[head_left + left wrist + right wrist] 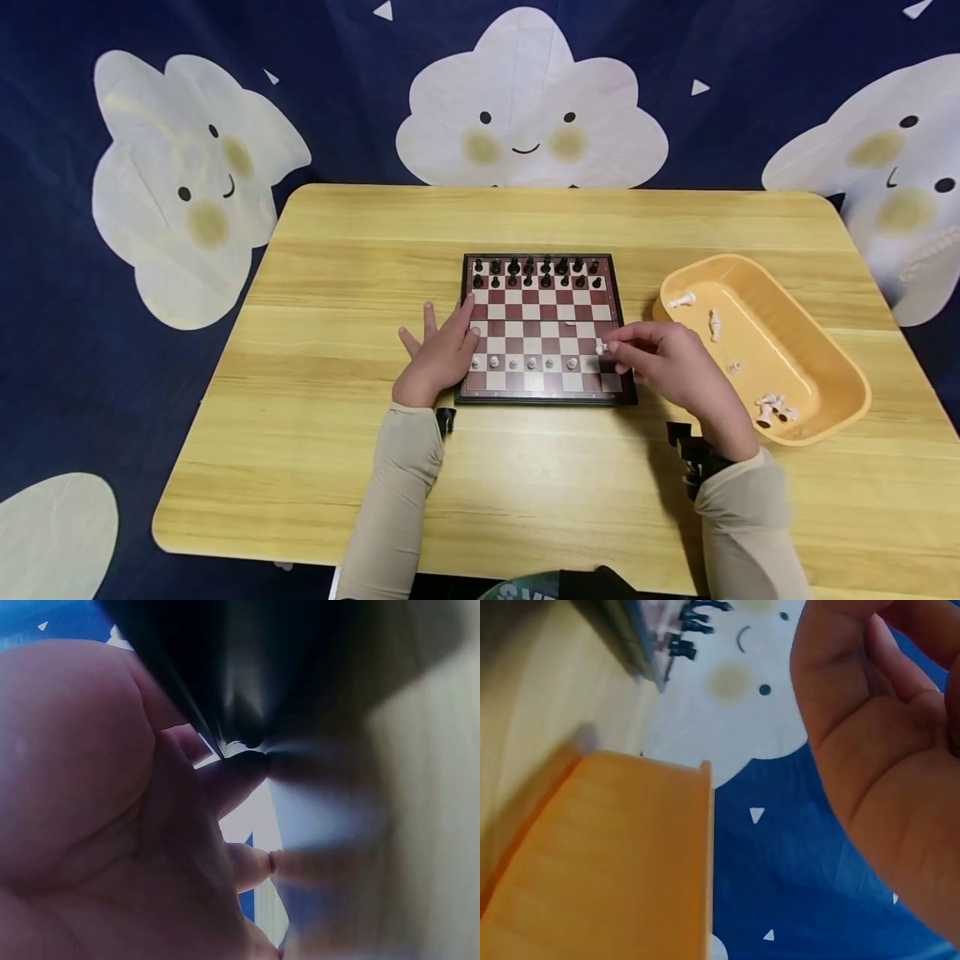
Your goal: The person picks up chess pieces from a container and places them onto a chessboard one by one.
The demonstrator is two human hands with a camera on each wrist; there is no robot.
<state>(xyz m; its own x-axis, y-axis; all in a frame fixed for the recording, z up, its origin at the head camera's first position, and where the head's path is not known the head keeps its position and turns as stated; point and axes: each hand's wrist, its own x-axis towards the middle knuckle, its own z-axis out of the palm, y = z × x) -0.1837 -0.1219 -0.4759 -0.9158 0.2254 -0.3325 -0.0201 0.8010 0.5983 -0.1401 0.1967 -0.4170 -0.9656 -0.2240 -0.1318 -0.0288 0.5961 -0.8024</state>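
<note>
A folding chessboard (533,312) lies in the middle of the table. Two rows of black chess pieces (529,267) stand along its far side, and several white pawns (532,363) line a row near its front. My right hand (678,367) pinches a white chess piece (601,347) between thumb and fingertips, over the right end of the board just beyond the pawn row. Along the board's left edge rests my left hand (438,358), fingers extended and spread. In the left wrist view, its palm (97,787) shows beside the dark board side.
To the right of the board stands a yellow-orange plastic bin (821,350), with several loose white pieces (772,408) in it. Its wall fills the lower left of the right wrist view. A blue cloth with white clouds (532,108) hangs behind the wooden table (315,333).
</note>
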